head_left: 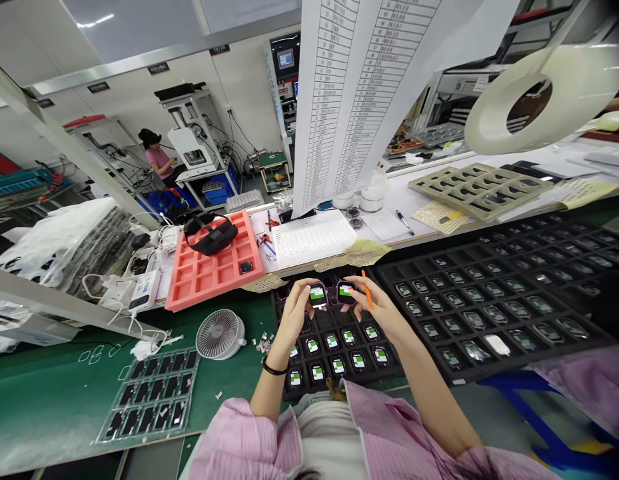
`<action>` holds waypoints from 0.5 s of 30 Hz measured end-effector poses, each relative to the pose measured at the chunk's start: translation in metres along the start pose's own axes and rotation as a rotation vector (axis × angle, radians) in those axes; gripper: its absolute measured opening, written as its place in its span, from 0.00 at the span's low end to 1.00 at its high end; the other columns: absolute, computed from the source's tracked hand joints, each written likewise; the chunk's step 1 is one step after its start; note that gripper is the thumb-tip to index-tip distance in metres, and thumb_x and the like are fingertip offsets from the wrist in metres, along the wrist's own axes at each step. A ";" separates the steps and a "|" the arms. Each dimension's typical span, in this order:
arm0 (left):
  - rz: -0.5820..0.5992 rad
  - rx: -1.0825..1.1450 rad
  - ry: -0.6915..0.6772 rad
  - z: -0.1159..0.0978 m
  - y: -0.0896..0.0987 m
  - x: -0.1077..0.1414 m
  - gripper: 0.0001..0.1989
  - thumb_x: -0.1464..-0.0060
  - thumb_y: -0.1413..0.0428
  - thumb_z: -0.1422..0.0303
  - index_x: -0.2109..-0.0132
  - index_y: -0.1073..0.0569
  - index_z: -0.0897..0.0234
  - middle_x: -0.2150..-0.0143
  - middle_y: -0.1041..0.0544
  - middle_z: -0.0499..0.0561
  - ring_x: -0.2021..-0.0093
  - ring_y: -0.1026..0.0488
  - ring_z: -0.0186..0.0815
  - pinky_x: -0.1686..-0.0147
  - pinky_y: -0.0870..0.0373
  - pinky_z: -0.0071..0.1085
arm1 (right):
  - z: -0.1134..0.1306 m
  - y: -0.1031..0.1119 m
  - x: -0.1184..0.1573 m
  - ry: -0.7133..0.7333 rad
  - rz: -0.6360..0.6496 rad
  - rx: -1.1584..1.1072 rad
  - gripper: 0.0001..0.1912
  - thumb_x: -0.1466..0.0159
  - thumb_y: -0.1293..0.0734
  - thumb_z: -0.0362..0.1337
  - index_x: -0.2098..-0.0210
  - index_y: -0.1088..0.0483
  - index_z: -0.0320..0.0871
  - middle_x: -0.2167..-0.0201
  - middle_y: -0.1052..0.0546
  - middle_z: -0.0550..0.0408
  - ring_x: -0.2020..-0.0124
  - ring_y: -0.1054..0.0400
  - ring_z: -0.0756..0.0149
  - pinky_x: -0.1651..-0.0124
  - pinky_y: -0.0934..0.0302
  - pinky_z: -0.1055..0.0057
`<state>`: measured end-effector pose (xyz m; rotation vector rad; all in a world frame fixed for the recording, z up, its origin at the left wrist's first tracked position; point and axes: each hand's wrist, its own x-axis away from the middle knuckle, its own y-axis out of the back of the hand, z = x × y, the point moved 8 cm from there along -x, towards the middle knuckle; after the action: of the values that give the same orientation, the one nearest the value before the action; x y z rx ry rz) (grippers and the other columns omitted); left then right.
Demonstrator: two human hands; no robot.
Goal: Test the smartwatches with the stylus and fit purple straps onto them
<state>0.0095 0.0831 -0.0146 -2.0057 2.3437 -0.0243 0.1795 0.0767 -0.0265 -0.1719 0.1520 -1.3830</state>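
Note:
My left hand pinches a smartwatch by its side, its lit screen showing green and white. Close beside it, my right hand has its fingertips at the edge of a second lit smartwatch. A thin orange stick also sits in the right hand, pointing up between the fingers. Both watches are over the far part of a black foam tray. Nearer my body, two rows of lit watches lie in that tray's pockets.
A larger black tray of watches lies to the right. Left are a small fan and a clear tray with black pieces. A pink tray, paper sheets and a beige tray occupy the shelf. Printed lists hang ahead.

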 end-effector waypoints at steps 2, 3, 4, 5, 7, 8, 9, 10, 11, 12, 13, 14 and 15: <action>0.009 0.001 0.004 -0.001 0.000 0.001 0.18 0.40 0.52 0.55 0.52 0.32 0.62 0.57 0.27 0.53 0.74 0.30 0.28 0.79 0.38 0.24 | -0.001 0.002 0.000 0.001 -0.009 -0.006 0.19 0.39 0.34 0.47 0.51 0.33 0.49 0.44 0.34 0.46 0.72 0.26 0.68 0.79 0.39 0.74; 0.018 -0.006 -0.004 -0.002 -0.001 0.001 0.18 0.40 0.51 0.55 0.51 0.33 0.62 0.57 0.27 0.53 0.72 0.29 0.29 0.79 0.37 0.24 | -0.001 0.002 0.000 -0.002 -0.012 -0.008 0.19 0.39 0.34 0.47 0.51 0.33 0.49 0.44 0.34 0.46 0.72 0.26 0.68 0.79 0.38 0.74; 0.032 -0.022 -0.022 -0.005 -0.003 0.002 0.18 0.41 0.50 0.56 0.50 0.34 0.62 0.55 0.27 0.54 0.70 0.29 0.30 0.77 0.36 0.24 | -0.001 0.002 0.000 -0.004 -0.014 -0.011 0.19 0.39 0.34 0.47 0.51 0.32 0.49 0.45 0.33 0.46 0.72 0.26 0.68 0.79 0.38 0.74; 0.055 -0.049 -0.048 -0.008 -0.005 0.004 0.19 0.42 0.47 0.57 0.48 0.35 0.62 0.53 0.28 0.54 0.67 0.28 0.31 0.75 0.34 0.24 | -0.001 0.002 0.000 -0.005 -0.015 -0.015 0.19 0.39 0.34 0.48 0.51 0.32 0.48 0.46 0.32 0.46 0.72 0.26 0.67 0.79 0.38 0.74; 0.116 -0.133 -0.118 -0.017 -0.013 0.008 0.26 0.46 0.42 0.62 0.42 0.40 0.61 0.49 0.30 0.56 0.61 0.27 0.33 0.70 0.30 0.26 | -0.001 0.002 0.000 0.001 -0.018 -0.020 0.20 0.39 0.34 0.49 0.51 0.32 0.48 0.48 0.31 0.47 0.72 0.27 0.68 0.79 0.38 0.74; 0.147 -0.188 -0.160 -0.021 -0.017 0.010 0.29 0.46 0.41 0.64 0.40 0.42 0.60 0.46 0.31 0.57 0.58 0.28 0.35 0.66 0.29 0.28 | 0.000 0.001 0.000 0.004 -0.020 -0.019 0.20 0.39 0.34 0.49 0.51 0.32 0.48 0.49 0.30 0.47 0.73 0.27 0.68 0.80 0.38 0.74; 0.177 -0.252 -0.203 -0.026 -0.022 0.011 0.30 0.46 0.41 0.66 0.39 0.43 0.60 0.45 0.32 0.57 0.55 0.28 0.36 0.62 0.28 0.30 | 0.000 0.000 0.000 0.006 -0.023 -0.012 0.20 0.40 0.34 0.49 0.52 0.31 0.47 0.50 0.29 0.48 0.74 0.28 0.69 0.80 0.39 0.74; 0.200 -0.324 -0.250 -0.031 -0.026 0.013 0.30 0.46 0.42 0.68 0.39 0.43 0.59 0.44 0.32 0.58 0.53 0.28 0.38 0.58 0.28 0.33 | 0.001 -0.001 0.000 0.005 -0.025 -0.003 0.20 0.40 0.34 0.49 0.52 0.31 0.47 0.51 0.29 0.49 0.75 0.29 0.71 0.80 0.39 0.74; 0.217 -0.407 -0.304 -0.035 -0.030 0.014 0.28 0.45 0.43 0.69 0.39 0.42 0.60 0.45 0.31 0.58 0.51 0.29 0.39 0.54 0.29 0.36 | 0.001 -0.002 0.000 0.002 -0.023 0.011 0.20 0.40 0.34 0.50 0.53 0.30 0.47 0.52 0.28 0.49 0.76 0.31 0.72 0.80 0.39 0.75; 0.229 -0.496 -0.363 -0.040 -0.034 0.014 0.26 0.45 0.43 0.69 0.40 0.40 0.60 0.46 0.31 0.57 0.49 0.30 0.40 0.51 0.31 0.38 | 0.001 -0.004 0.001 -0.001 -0.019 0.028 0.20 0.40 0.34 0.50 0.53 0.30 0.47 0.53 0.28 0.50 0.78 0.33 0.74 0.80 0.39 0.74; 0.236 -0.590 -0.420 -0.043 -0.038 0.014 0.25 0.46 0.42 0.69 0.42 0.37 0.60 0.47 0.30 0.57 0.48 0.31 0.41 0.49 0.33 0.41 | 0.000 -0.005 0.001 -0.003 -0.017 0.052 0.21 0.40 0.35 0.50 0.52 0.31 0.47 0.53 0.28 0.50 0.79 0.36 0.76 0.80 0.39 0.74; 0.238 -0.681 -0.471 -0.046 -0.041 0.013 0.24 0.47 0.41 0.68 0.43 0.36 0.60 0.48 0.29 0.56 0.48 0.32 0.42 0.48 0.34 0.42 | 0.000 -0.006 0.002 -0.001 -0.017 0.083 0.21 0.40 0.35 0.51 0.51 0.31 0.47 0.53 0.27 0.50 0.81 0.38 0.77 0.80 0.38 0.74; 0.237 -0.764 -0.511 -0.048 -0.043 0.012 0.24 0.48 0.40 0.68 0.45 0.34 0.60 0.49 0.29 0.56 0.47 0.33 0.43 0.47 0.35 0.44 | 0.001 -0.007 0.003 0.004 -0.017 0.121 0.21 0.39 0.36 0.51 0.50 0.32 0.47 0.52 0.28 0.50 0.81 0.39 0.77 0.79 0.38 0.73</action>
<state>0.0480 0.0630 0.0346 -1.6102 2.3817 1.3910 0.1733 0.0725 -0.0245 -0.0697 0.0694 -1.4051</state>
